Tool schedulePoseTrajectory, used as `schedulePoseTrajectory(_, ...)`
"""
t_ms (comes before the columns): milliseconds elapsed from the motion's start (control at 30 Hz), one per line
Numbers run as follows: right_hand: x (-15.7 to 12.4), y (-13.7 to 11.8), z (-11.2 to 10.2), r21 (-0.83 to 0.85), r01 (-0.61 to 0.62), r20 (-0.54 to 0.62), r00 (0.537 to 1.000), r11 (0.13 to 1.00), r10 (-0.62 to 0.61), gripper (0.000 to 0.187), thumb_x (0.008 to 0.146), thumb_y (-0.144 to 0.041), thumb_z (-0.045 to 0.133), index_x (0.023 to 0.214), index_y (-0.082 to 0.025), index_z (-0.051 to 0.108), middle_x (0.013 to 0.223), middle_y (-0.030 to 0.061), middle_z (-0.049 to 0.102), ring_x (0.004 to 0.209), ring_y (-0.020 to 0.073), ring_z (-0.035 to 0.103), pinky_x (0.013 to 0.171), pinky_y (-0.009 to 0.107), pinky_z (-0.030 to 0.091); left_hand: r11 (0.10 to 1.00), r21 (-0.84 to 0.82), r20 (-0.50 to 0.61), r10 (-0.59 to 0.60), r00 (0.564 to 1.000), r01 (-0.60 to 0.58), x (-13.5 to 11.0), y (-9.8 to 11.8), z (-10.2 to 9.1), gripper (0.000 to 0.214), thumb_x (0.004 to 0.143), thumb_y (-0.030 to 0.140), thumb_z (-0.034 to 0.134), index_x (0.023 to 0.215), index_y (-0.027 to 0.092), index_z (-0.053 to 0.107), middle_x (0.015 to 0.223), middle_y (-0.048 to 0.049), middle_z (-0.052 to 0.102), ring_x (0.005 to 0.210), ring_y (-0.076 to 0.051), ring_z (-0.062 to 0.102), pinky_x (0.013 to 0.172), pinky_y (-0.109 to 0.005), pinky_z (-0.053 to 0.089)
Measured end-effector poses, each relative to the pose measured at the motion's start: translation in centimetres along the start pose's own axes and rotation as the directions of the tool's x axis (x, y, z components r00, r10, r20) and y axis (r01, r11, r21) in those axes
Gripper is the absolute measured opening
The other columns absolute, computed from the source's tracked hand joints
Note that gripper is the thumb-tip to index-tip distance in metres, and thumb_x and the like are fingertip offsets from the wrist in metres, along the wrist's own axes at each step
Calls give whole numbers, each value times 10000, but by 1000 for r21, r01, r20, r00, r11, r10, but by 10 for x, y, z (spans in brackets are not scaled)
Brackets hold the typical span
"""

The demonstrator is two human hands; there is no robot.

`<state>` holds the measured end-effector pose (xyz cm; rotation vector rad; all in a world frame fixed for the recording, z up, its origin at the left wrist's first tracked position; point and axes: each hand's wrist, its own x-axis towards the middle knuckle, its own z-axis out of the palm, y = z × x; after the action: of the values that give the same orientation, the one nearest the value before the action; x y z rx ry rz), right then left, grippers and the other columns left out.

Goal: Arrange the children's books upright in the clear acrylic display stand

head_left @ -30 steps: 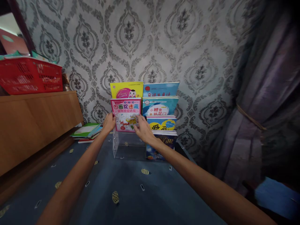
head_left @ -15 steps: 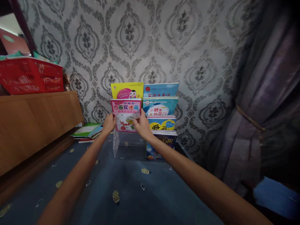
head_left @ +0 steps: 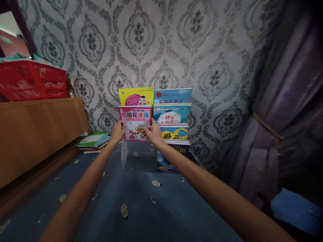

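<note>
A pink children's book [head_left: 136,117] stands upright in the left column of a clear acrylic book rack [head_left: 138,163]. My left hand [head_left: 117,132] is closed at the book's left edge, its fingertips partly hidden. At the right edge, my right hand [head_left: 153,133] grips the book, with bent fingers against the front cover. Behind it rises a yellow book [head_left: 133,95]. The right column holds a light blue book [head_left: 174,94], a teal book [head_left: 174,112], a yellow-and-blue book [head_left: 176,131] and dark blue books [head_left: 168,159] at the front.
Several thin books [head_left: 93,140] lie piled on the dark blue patterned cloth [head_left: 136,191] at left. A red basket [head_left: 34,80] rests on a wooden cabinet [head_left: 42,134]. Patterned wallpaper [head_left: 164,50] is behind, and a tied curtain [head_left: 264,124] hangs at right.
The view has shifted very slightly. Both hands stay at the pink book's sides; the right fingers have moved a little on its cover.
</note>
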<state>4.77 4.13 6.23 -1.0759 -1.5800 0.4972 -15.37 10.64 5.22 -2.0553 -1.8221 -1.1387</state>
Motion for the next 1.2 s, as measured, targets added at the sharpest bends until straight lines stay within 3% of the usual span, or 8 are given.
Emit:
schedulePoseTrajectory(667,-5,-3,-7,7,-33,9,999,999,33,674,862,-127,500,1510,-136,315,749,9,716,605,188,714,653,323,601,999,-6,-15,-32,999,32,-4,5,0,184,977,226,428,1071,195,583,1109,-135,648,1123,-276,612,981,-391,477)
schedulePoseTrajectory(833,-9,-5,-3,-38,-121,41,992,992,123,606,874,-129,495,1460,-107,343,772,29,734,616,194,722,660,328,595,998,-5,-11,-58,998,58,-5,8,-1,181,972,221,436,1068,177,583,1123,-158,636,1136,-286,611,986,-393,473)
schedulePoseTrajectory(1200,-8,-2,3,92,-236,37,972,967,234,484,872,-106,487,1338,-138,360,740,10,722,544,161,693,481,227,527,995,-18,-31,-102,994,102,-9,18,2,215,989,216,398,1091,155,577,1148,-177,613,1149,-281,608,987,-383,474)
